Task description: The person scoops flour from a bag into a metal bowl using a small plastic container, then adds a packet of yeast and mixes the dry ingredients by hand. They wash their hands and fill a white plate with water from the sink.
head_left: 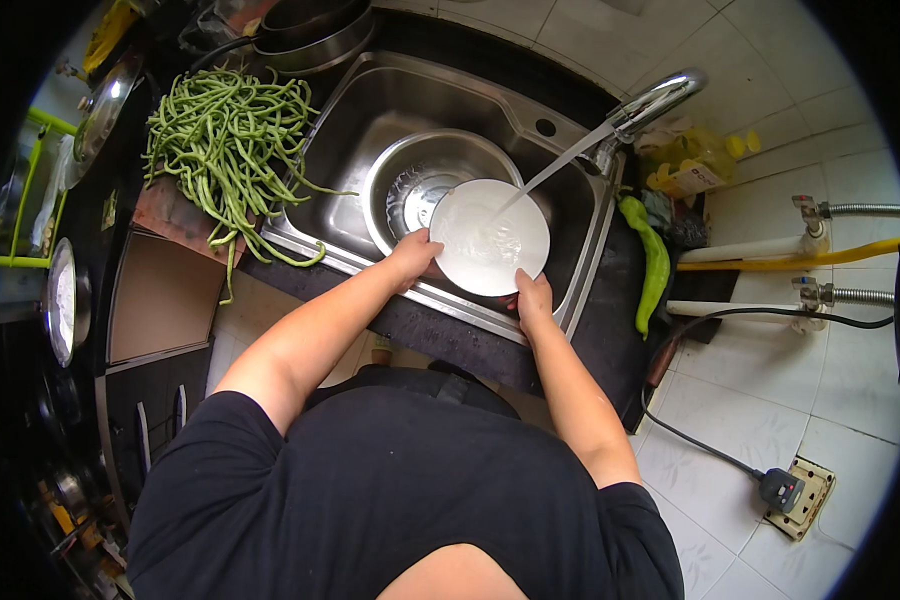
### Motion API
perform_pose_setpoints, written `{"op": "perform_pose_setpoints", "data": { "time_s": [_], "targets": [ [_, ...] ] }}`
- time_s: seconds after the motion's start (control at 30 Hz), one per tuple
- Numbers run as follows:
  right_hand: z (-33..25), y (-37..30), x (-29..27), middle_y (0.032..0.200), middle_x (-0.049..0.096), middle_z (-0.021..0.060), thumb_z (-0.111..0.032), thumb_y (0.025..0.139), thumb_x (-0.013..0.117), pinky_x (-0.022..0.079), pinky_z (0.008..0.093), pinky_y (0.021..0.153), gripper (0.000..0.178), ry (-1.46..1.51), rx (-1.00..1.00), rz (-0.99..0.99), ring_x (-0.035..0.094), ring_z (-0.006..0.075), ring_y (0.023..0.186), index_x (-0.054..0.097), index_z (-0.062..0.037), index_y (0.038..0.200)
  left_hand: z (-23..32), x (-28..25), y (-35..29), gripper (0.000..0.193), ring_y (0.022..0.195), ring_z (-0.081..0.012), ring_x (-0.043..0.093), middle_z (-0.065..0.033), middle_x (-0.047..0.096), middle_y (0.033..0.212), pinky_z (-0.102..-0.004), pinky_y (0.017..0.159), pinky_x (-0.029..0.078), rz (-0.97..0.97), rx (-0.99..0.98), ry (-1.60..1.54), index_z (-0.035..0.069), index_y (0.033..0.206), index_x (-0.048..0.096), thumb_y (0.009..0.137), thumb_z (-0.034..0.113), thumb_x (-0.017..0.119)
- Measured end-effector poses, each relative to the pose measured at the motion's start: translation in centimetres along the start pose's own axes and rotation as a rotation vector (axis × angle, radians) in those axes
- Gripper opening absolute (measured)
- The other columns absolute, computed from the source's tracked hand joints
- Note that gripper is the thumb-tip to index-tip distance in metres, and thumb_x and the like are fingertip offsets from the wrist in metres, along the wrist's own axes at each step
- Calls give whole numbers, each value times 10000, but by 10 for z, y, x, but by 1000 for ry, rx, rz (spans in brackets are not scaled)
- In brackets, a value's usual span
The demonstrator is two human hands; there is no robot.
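A white plate (470,245) is held between my two hands over the near side of the sink (342,120). My left hand (413,256) grips its left rim, with the thumb on top and the other fingers mostly hidden underneath. On the lower right rim, my right hand (533,298) closes in the same way. Water from the chrome faucet (660,100) streams onto the plate and spreads over its face. Partly behind the plate, a round steel basin (390,180) sits in the sink with some water in it.
Long green beans (232,150) are heaped left of the sink, a few hanging over its edge. Dark pans (315,40) stand behind them. To the right lie a long green pepper (653,265) and a yellowish bottle (705,160). Pipes (750,250) and a plugged-in cord (705,450) run along the wall.
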State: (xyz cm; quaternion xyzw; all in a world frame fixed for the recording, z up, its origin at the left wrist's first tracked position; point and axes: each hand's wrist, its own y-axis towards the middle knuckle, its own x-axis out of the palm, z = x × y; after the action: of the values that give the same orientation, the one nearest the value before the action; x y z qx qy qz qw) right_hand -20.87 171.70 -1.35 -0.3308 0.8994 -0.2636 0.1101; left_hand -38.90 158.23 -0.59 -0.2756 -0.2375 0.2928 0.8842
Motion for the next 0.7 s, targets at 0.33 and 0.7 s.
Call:
{"op": "perform_pose_setpoints", "data": {
  "time_s": [0.33,0.7],
  "targets": [
    [9,5,0,641,569,111,-236,820,452,386,257,370,294,-48,-50,30,533,174,445,483,42,909,-6,-5,6,271,789,-231,581,-133,557,952,-340,676,488,17,-2,-9,-27,1060,458,803,56,440],
    [17,9,1,669,578,152,-247,801,481,431,309,409,341,-168,-117,107,556,223,453,510,88,861,-8,-9,9,286,810,-212,583,-105,561,974,-322,673,497,22,34,16,5,1084,458,807,76,447]
  ]
}}
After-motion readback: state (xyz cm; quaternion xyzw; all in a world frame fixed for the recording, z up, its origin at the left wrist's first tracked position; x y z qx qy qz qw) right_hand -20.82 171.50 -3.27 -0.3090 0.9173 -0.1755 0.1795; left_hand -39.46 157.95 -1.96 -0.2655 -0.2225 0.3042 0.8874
